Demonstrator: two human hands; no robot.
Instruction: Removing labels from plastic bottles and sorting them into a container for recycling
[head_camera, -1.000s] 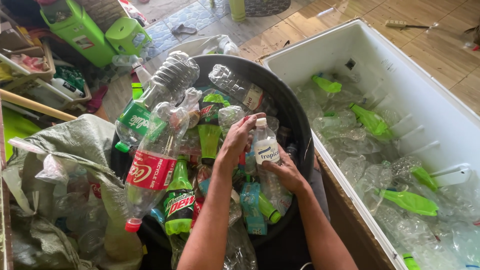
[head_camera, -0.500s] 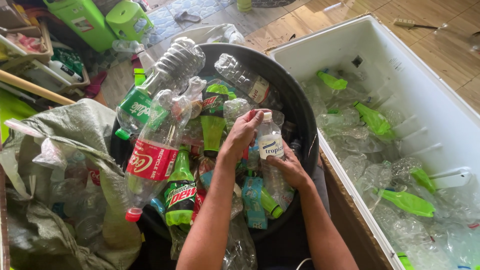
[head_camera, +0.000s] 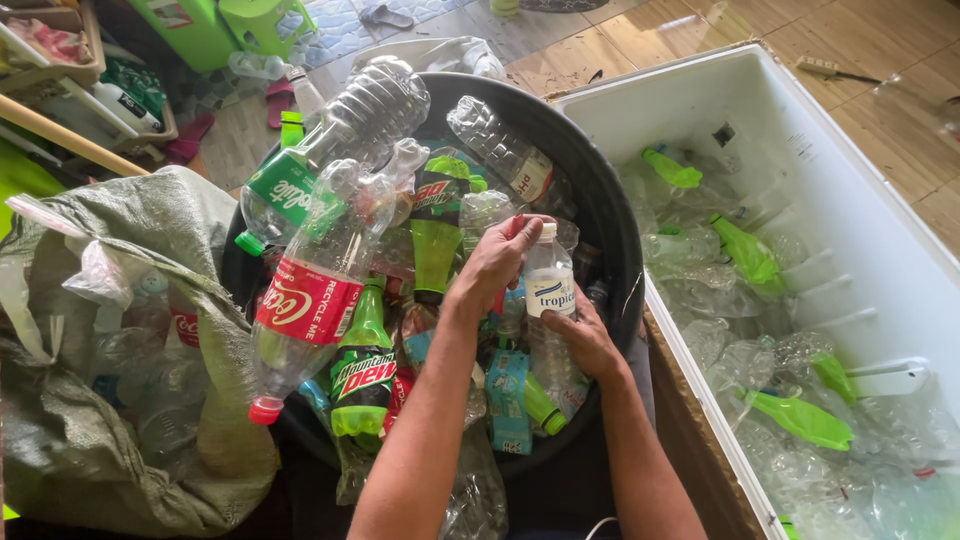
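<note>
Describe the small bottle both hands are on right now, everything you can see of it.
The small clear plastic bottle stands nearly upright above the heap in the black tub. It has a white cap, a white label band and looks empty. The left hand grips at the cap and neck; the right hand holds its lower body. Other bottles crowd below it.

Wooden plank floor spans the 12-to-2 o'clock area, lit evenly by daylight. A patterned blue-and-white mat lies at 12 o'clock, with a dark sandal on it. Green plastic containers stand at 11 o'clock. A woven crate of mixed items and a wooden pole occupy 10 o'clock.
</note>
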